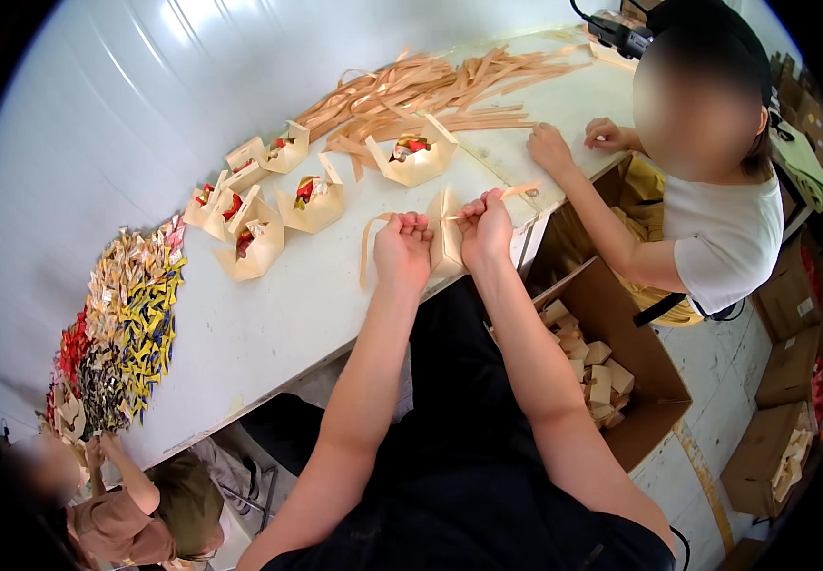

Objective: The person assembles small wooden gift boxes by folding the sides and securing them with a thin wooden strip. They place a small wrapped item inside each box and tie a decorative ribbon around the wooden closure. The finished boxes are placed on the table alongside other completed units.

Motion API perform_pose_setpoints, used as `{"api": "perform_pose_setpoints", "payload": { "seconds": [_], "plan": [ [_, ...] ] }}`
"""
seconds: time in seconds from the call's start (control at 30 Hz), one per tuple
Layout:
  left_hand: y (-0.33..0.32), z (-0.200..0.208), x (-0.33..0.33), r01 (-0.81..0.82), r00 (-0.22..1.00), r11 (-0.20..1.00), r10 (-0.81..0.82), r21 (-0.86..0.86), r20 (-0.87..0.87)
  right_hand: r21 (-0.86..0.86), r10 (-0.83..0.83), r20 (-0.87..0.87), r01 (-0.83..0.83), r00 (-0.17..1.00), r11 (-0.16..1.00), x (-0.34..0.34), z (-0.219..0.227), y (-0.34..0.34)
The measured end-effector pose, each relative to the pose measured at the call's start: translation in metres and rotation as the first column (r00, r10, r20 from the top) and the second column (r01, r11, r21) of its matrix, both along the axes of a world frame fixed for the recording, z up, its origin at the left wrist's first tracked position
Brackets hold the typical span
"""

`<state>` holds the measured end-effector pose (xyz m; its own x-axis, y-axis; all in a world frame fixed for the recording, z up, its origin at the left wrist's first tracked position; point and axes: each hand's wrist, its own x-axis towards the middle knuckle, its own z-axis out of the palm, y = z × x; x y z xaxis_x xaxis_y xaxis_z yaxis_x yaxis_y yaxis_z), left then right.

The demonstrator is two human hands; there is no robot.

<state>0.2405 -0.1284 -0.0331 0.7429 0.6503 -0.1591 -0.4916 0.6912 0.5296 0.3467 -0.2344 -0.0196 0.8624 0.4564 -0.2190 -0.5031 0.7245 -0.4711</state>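
Note:
A small cream gift box (445, 249) stands on the table before me, between my two hands. Peach ribbon (367, 249) passes around it; one length loops down beyond my left hand and the other end sticks out past my right fingers. My left hand (404, 249) is closed at the box's left side, its curled fingers pinching the ribbon. On the other side my right hand (485, 230) is closed too, thumb and fingertips gripping the ribbon by the box's edge. Whether the ribbon is knotted is too small to tell.
Open cream boxes (312, 205) holding wrapped sweets stand left and ahead. Behind them lies a heap of peach ribbons (431, 86). Piled sweets (131, 314) cover the far left. A carton (659, 400) of closed boxes is at my right. Co-workers sit right (730, 228) and lower left (121, 523).

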Motion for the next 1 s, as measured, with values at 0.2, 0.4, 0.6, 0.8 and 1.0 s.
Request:
{"api": "perform_pose_setpoints", "payload": {
  "seconds": [0.2,0.4,0.6,0.8,1.0],
  "plan": [
    [-0.023,0.079,-0.084,0.07,0.893,0.955,0.068,0.288,-0.444,-0.732,0.508,0.41,-0.058,0.758,0.679,-0.016,0.031,-0.109],
    [-0.04,0.08,-0.104,0.301,0.69,0.348,0.563,0.888,-0.455,-0.503,0.53,0.841,0.527,0.113,0.685,-0.01,0.094,-0.094],
    [-0.067,0.073,-0.057,0.34,0.727,-0.078,0.654,0.937,-0.209,-0.522,0.526,0.844,0.063,-0.104,0.85,0.041,0.062,-0.014],
    [-0.049,0.066,-0.073,0.163,0.776,-0.044,0.623,0.986,-0.101,-0.608,0.639,0.757,0.211,-0.136,0.766,0.039,0.061,-0.056],
    [-0.045,0.055,-0.073,0.219,0.822,-0.029,0.544,0.975,-0.168,-0.67,0.675,0.735,-0.087,0.061,0.737,0.057,0.047,-0.063]
  ]
}}
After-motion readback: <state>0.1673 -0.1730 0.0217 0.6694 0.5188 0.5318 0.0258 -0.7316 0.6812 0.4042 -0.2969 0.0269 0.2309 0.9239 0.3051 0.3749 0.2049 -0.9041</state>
